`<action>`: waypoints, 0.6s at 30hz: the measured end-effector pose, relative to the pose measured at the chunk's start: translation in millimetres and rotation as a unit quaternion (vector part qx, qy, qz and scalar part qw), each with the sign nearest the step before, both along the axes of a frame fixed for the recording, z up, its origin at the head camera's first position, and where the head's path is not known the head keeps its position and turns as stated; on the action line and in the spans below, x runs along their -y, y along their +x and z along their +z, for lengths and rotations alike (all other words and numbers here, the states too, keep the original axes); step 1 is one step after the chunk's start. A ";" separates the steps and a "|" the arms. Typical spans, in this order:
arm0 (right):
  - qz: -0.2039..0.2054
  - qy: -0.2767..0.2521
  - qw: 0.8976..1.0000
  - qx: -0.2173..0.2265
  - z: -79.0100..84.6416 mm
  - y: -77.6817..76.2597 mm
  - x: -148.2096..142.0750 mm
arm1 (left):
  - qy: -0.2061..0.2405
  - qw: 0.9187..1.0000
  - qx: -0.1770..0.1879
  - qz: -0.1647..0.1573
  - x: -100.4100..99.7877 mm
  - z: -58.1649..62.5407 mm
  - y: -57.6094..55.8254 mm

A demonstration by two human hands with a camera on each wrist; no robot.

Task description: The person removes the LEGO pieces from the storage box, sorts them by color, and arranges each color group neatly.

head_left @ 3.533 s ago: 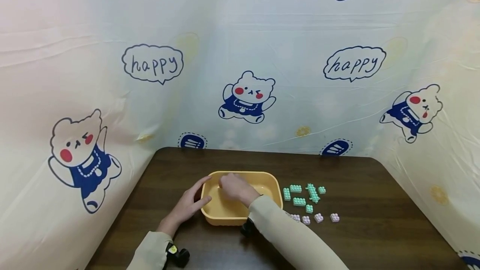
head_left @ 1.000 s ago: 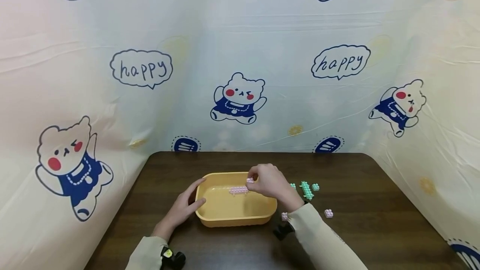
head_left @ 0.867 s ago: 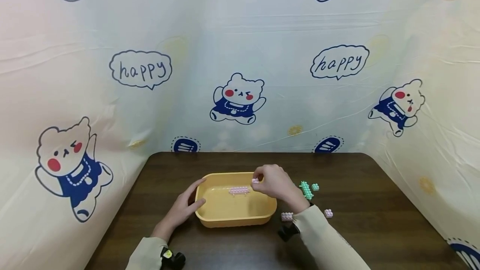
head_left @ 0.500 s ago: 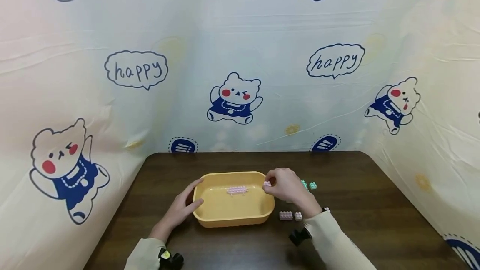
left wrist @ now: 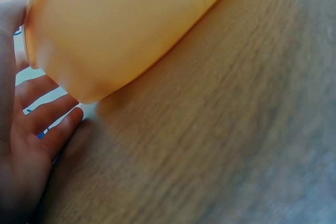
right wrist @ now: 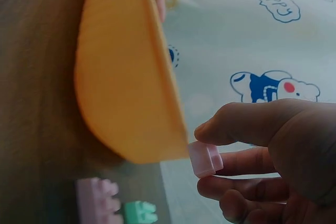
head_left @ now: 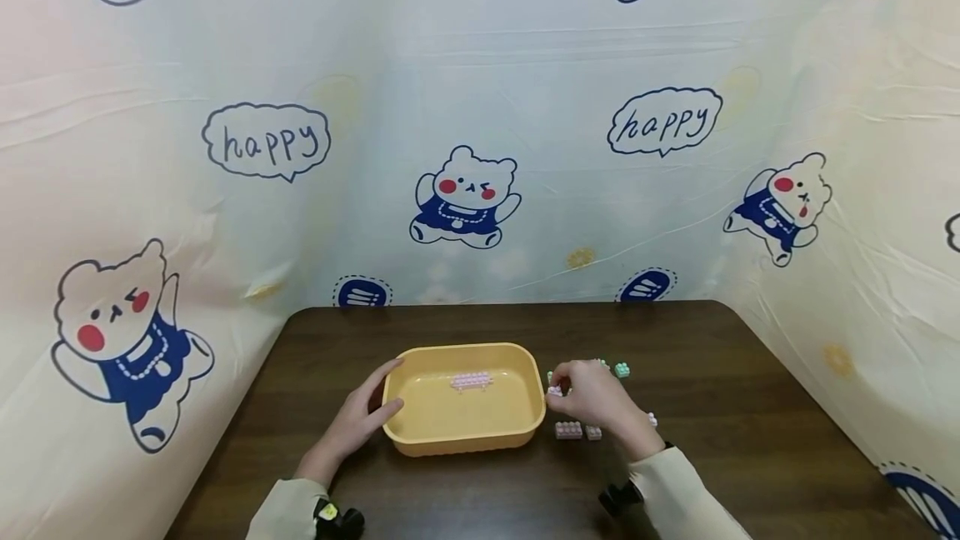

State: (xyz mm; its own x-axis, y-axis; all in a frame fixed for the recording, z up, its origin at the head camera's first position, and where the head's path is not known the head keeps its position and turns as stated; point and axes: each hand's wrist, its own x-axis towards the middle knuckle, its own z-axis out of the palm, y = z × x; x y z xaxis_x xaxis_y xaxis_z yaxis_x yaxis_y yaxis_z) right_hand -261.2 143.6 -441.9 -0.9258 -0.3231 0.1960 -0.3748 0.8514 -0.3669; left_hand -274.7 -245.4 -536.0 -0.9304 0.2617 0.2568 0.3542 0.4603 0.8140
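Observation:
A yellow plastic bin [head_left: 465,445] stands on the table. Inside it lies a long pink building-brick piece [head_left: 471,381]. My left hand [head_left: 351,422] rests against the bin's left end; its fingers stretch out in the left wrist view, touching the wall and rim. Just past the bin's right end, my right hand [head_left: 603,401] pinches a small pink building brick [right wrist: 202,159] between thumb and fingers. Near that hand lie a larger pink brick [head_left: 568,430], a small pink one [head_left: 593,432] and another pink one [head_left: 652,419], partly hidden by the wrist.
Behind the right hand are green bricks, mostly hidden, with a small green brick [head_left: 622,370] showing at the right. The dark wooden table [head_left: 750,440] extends to both sides. A printed fabric sheet [head_left: 570,215] hangs behind and beside it.
My right hand was inside the bin, then above it with the small pink brick, and has moved right beyond the rim. The long pink piece has come into view. My left hand stays at the bin.

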 end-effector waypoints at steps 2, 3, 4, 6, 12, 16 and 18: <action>0.002 0.007 1.000 -0.002 -4.9 2.4 -2.8 | -0.001 1.000 -0.001 -0.001 0.5 -0.5 0.1; 0.001 0.010 1.000 0.001 -6.8 3.6 -4.0 | 0.000 1.000 -0.002 0.000 0.9 -0.7 0.2; -0.001 0.011 1.000 0.005 -8.7 4.8 -5.5 | 0.001 1.000 -0.002 -0.001 0.9 -1.1 0.2; -0.005 0.016 1.000 0.012 -12.4 6.4 -7.9 | 0.002 1.000 -0.005 -0.004 1.2 -1.4 0.3; -0.009 0.019 0.999 0.040 -20.2 10.1 -13.3 | 0.007 1.000 -0.008 -0.007 1.9 0.6 0.6; 0.005 0.027 0.999 0.034 -28.7 14.8 -15.8 | 0.005 1.000 0.003 -0.005 0.6 2.7 1.2; 0.007 0.029 0.999 0.031 -32.5 17.0 -16.5 | 0.003 1.000 0.006 -0.003 -0.2 2.6 1.1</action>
